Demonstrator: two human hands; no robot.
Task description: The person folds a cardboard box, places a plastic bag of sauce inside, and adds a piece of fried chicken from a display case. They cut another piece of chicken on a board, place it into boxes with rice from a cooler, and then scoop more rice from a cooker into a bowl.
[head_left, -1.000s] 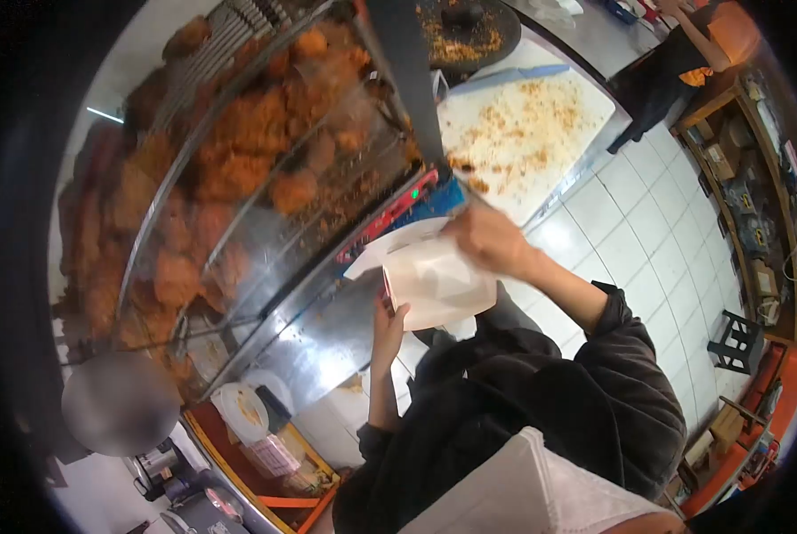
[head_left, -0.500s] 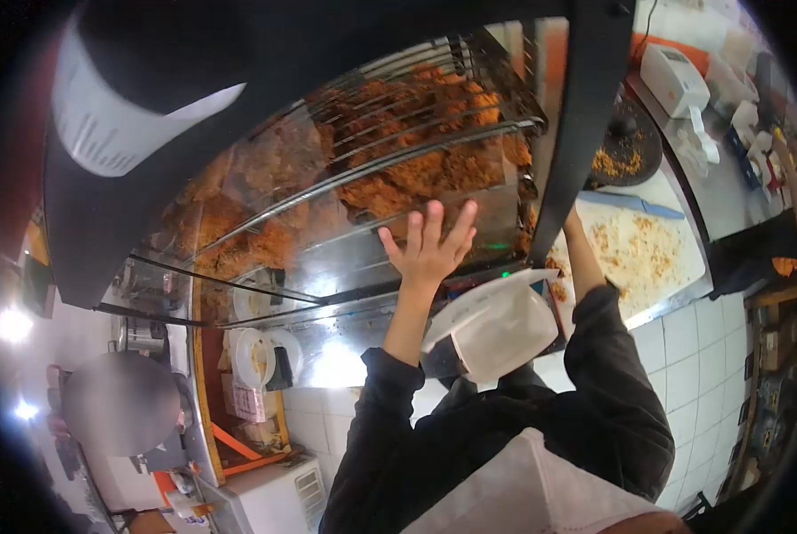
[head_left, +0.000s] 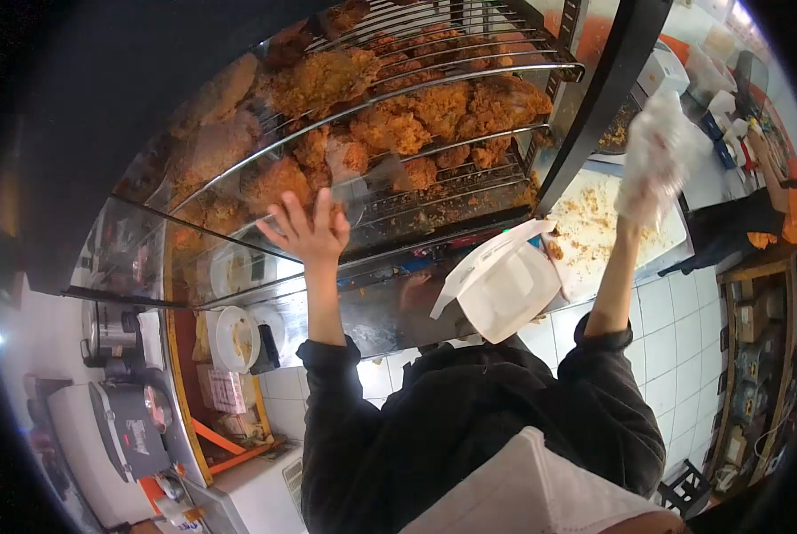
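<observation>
My left hand (head_left: 314,233) is open, fingers spread, against the clear front panel of a display warmer. Behind and beside it, pieces of fried chicken (head_left: 438,111) lie on a wire rack (head_left: 496,67). My right hand (head_left: 646,191) is raised over the right-hand counter, covered by thin translucent plastic and smeared by motion, so its fingers do not show clearly. Below it lies a white cutting board (head_left: 585,236) strewn with fried crumbs. A white lidded container (head_left: 509,289), its lid up, stands between my arms at the warmer's front edge.
A dark upright post (head_left: 607,98) separates the warmer from the board. On the left stand a white bowl (head_left: 234,338) and a metal pot (head_left: 113,329). A white machine (head_left: 663,69) sits on the far right counter. Wooden shelves (head_left: 759,356) line the right side.
My left hand has moved left along the panel, and more of the rack shows uncovered. My right hand, hidden behind the post before, has come up into view covered in plastic.
</observation>
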